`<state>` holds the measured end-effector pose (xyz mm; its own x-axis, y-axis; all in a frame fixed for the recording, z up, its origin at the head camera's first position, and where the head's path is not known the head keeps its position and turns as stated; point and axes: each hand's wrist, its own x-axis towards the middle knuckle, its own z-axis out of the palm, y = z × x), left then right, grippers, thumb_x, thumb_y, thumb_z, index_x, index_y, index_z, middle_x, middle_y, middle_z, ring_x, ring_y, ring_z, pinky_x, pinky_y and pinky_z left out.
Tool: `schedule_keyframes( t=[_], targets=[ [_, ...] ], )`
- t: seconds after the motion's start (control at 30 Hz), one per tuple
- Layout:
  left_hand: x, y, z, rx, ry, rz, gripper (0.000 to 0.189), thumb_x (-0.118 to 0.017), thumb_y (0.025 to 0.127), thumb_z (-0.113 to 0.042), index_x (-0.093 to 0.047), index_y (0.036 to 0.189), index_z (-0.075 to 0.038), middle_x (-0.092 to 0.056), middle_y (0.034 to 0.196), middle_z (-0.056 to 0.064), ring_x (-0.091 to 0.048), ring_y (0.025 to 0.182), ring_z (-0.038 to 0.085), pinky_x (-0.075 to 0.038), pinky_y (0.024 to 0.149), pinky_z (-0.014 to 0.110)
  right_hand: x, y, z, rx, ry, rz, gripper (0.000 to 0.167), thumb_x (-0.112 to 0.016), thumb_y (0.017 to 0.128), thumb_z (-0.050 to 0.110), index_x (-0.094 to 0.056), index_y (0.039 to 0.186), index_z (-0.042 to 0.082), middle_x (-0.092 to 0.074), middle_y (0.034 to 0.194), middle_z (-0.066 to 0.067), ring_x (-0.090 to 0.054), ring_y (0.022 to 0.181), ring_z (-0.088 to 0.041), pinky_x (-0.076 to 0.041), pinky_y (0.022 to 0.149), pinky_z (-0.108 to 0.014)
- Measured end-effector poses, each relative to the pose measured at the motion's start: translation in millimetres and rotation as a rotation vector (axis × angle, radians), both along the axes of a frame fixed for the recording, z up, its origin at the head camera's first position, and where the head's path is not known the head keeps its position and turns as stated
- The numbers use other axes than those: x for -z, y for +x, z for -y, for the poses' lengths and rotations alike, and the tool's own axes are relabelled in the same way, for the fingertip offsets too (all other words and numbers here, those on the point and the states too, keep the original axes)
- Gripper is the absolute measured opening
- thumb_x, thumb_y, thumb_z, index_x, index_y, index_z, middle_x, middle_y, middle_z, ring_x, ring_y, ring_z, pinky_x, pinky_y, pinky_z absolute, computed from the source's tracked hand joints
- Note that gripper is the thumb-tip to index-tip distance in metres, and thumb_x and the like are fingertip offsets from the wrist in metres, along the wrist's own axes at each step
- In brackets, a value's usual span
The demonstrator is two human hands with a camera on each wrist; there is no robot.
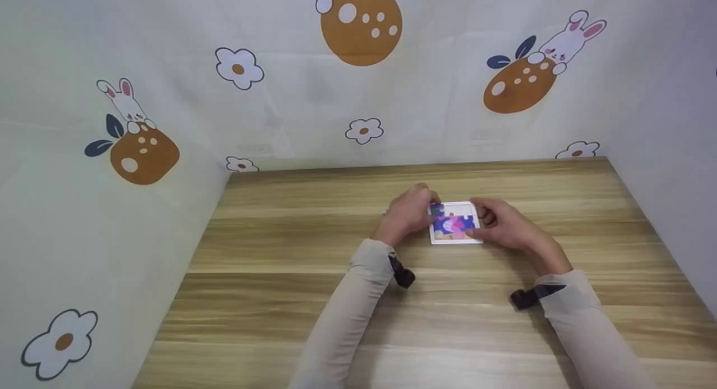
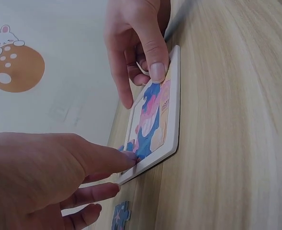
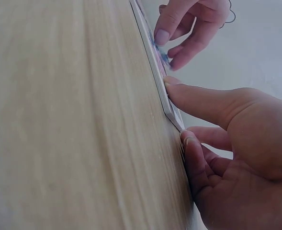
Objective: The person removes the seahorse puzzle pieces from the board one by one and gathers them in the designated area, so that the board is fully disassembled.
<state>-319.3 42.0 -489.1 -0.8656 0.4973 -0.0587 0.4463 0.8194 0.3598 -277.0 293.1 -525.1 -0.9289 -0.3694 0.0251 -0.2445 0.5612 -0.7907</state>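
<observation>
Head view: right of centre in the frame, a person's left hand [image 1: 410, 209] and right hand [image 1: 510, 223] are flanking a square, white-rimmed puzzle tray [image 1: 455, 242] with a blue-and-pink picture, which is resting on a wood-grain tabletop [image 1: 269, 299]. Beige sleeves [image 1: 341, 316] are reaching in from the bottom edge; pale cloth [image 1: 302, 97] printed with rabbits and oranges is hanging across the top.

Left wrist view: a loose blue puzzle piece [image 2: 120, 215] is lying near the tray, bottom centre. The left hand is extending its thumb over the picture from the lower left.

Right wrist view: the right hand, lower right, is gripping the tray's edge, thumb on top, fingers curling beside it. At upper right, the left hand is pinching a small bluish piece [image 3: 164, 56] between thumb and fingers, nearly closed.
</observation>
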Motion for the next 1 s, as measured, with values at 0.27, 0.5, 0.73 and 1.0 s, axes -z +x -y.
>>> schedule_keyframes(
  t=[0.27,0.5,0.73,1.0],
  targets=[
    [3.7,-1.6,2.9,0.033,0.021,-0.047,0.033,-0.082,0.096,-0.02,-0.078,0.128,-0.015,-0.075,0.122,0.003,-0.069,0.115,0.02,-0.057,0.104,0.037,1.2,-0.1,-2,-0.005,0.015,0.011,0.07,-0.087,0.092,0.011,-0.054,0.15,-0.01,-0.063,0.113,-0.02,-0.06,0.098,-0.028,-0.05,0.081,-0.02],
    [7.3,-3.0,5.4,0.035,0.076,-0.046,0.03,-0.083,0.096,-0.02,-0.079,0.125,-0.014,-0.075,0.12,0.004,-0.068,0.111,0.018,-0.057,0.102,0.036,0.2,1.1,-2,0.01,0.012,0.035,0.071,-0.086,0.093,0.012,-0.053,0.152,-0.008,-0.061,0.115,-0.019,-0.059,0.101,-0.028,-0.049,0.082,-0.02],
    [12.9,-5.2,9.9,0.057,0.125,-0.058,0.029,-0.083,0.096,-0.021,-0.08,0.124,-0.014,-0.075,0.118,0.004,-0.068,0.108,0.017,-0.058,0.098,0.034,2.2,0.4,-2,0.019,0.024,0.03,0.073,-0.086,0.093,0.011,-0.051,0.153,-0.009,-0.059,0.114,-0.019,-0.058,0.099,-0.027,-0.049,0.081,-0.02],
    [23.5,-2.7,16.9,0.039,0.242,-0.058,0.033,-0.082,0.098,-0.023,-0.079,0.13,-0.015,-0.074,0.122,0.002,-0.065,0.106,0.016,-0.056,0.095,0.033,2.1,-1.1,-3,-0.004,0.017,-0.006,0.067,-0.086,0.092,0.011,-0.056,0.148,-0.01,-0.058,0.11,-0.019,-0.057,0.095,-0.025,-0.048,0.079,-0.02]
  ],
)
